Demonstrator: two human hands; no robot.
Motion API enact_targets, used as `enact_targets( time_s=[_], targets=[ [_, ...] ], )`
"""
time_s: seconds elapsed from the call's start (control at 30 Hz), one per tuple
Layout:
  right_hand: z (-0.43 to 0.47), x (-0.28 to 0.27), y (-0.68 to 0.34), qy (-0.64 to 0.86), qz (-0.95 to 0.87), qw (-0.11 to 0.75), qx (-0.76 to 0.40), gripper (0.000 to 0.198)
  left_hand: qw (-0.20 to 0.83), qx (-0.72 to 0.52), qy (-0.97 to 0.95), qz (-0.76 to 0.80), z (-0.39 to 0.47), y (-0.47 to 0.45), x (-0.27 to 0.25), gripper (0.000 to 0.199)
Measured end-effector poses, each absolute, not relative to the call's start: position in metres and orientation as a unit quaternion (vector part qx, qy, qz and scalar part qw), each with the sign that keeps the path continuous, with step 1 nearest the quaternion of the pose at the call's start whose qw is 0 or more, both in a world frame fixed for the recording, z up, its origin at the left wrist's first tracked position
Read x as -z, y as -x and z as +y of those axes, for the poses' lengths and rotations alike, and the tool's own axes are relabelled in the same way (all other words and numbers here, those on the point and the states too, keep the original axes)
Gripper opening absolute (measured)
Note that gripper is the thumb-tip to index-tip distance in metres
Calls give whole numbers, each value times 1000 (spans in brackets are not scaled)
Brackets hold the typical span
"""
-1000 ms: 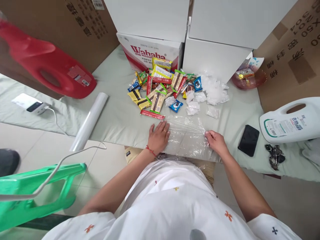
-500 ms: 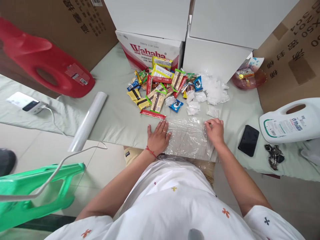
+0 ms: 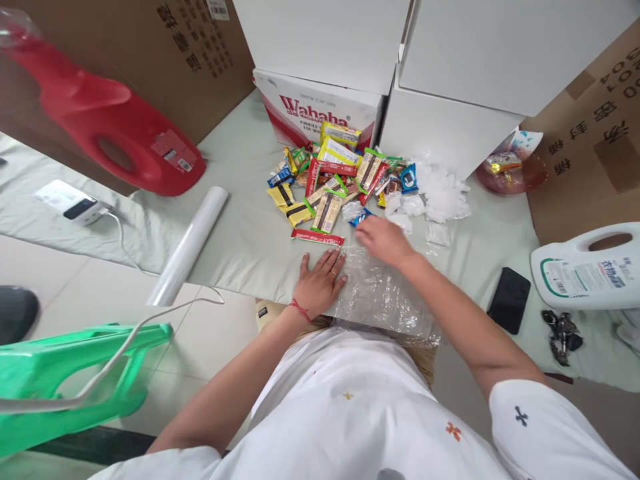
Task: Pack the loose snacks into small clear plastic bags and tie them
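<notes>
Under both grips I see the desk [image 3: 245,173], draped in pale green cloth. I count two brown cardboard cartons, one well left of the left grip [image 3: 135,73] and one well right of the right grip [image 3: 585,173], both printed with dark Chinese characters. Beyond the right grip I have four white boxes in two stacks; the lower left one [image 3: 276,110] reads "Wahaha" in red. One red plastic jug [image 3: 145,150] lies far left of the left grip, its label too small for me to read; one white plastic jug [image 3: 580,273], with Chinese label text, lies far right of the right grip. Nearer the left grip is one glossy white roll [image 3: 190,247].

Just beyond both grips I see a heap of coloured snack packets [image 3: 327,210]. The crinkled sheet of clear plastic film [image 3: 380,297] lies beneath my right forearm. My left grip rests palm down at its left edge, fingers spread. My right grip reaches diagonally inward, fingers bent down at one small blue wrapped packet [image 3: 359,218]; I cannot tell whether they pinch it. One black phone [image 3: 510,300] lies well right of that grip.
</notes>
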State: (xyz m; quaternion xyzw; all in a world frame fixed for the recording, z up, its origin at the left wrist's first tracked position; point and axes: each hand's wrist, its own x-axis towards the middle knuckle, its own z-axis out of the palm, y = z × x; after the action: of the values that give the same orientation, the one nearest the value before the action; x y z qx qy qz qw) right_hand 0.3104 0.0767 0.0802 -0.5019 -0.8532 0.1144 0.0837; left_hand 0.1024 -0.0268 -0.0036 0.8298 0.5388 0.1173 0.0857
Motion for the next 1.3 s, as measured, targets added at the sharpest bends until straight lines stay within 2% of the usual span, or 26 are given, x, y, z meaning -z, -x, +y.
enact_targets(
  time_s=[0.13,0.27,0.33,0.4,0.5,0.57,0.63,0.7,0.77,0.87,0.93,1.0,1.07,1.17,1.23,1.3],
  targets=[
    [81,-65,-219,455,-886,-21,-85,37,87,-117,-829,539,-27,-102,4,52],
    [79,-60,-208,441,-890,-78,-88,34,97,-131,-826,540,-27,-101,3,50],
    [85,-71,-225,419,-898,-78,-112,32,102,-139,-825,539,-27,-100,2,51],
    [102,-89,-246,431,-894,-41,-116,35,108,-143,-823,539,-27,-100,0,52],
    [149,-113,-265,504,-861,51,-45,42,116,-141,-822,540,-27,-99,-2,54],
    [188,-119,-263,525,-848,75,10,38,119,-137,-821,541,-26,-99,-2,55],
    [223,-118,-252,513,-857,44,27,34,120,-132,-822,540,-26,-99,-2,55],
    [247,-113,-236,501,-865,-8,26,39,121,-131,-823,539,-26,-99,-2,55],
    [259,-108,-226,495,-867,-50,28,46,121,-134,-822,539,-27,-99,-2,55],
    [262,-110,-233,512,-853,-101,29,44,122,-147,-820,540,-27,-99,-1,55],
    [262,-119,-250,547,-829,-111,15,41,124,-156,-818,539,-27,-99,0,54],
    [259,-132,-265,574,-815,-80,1,40,124,-162,-817,539,-27,-99,0,54],
    [249,-146,-264,544,-839,-33,3,40,121,-163,-816,541,-27,-98,0,53],
    [224,-159,-225,399,-917,10,31,45,116,-158,-817,543,-27,-98,-1,53],
    [211,-158,-183,308,-950,10,44,45,113,-152,-818,544,-27,-98,-1,54],
    [208,-151,-144,274,-960,-32,46,40,112,-147,-818,545,-27,-99,-1,53]
  ],
)
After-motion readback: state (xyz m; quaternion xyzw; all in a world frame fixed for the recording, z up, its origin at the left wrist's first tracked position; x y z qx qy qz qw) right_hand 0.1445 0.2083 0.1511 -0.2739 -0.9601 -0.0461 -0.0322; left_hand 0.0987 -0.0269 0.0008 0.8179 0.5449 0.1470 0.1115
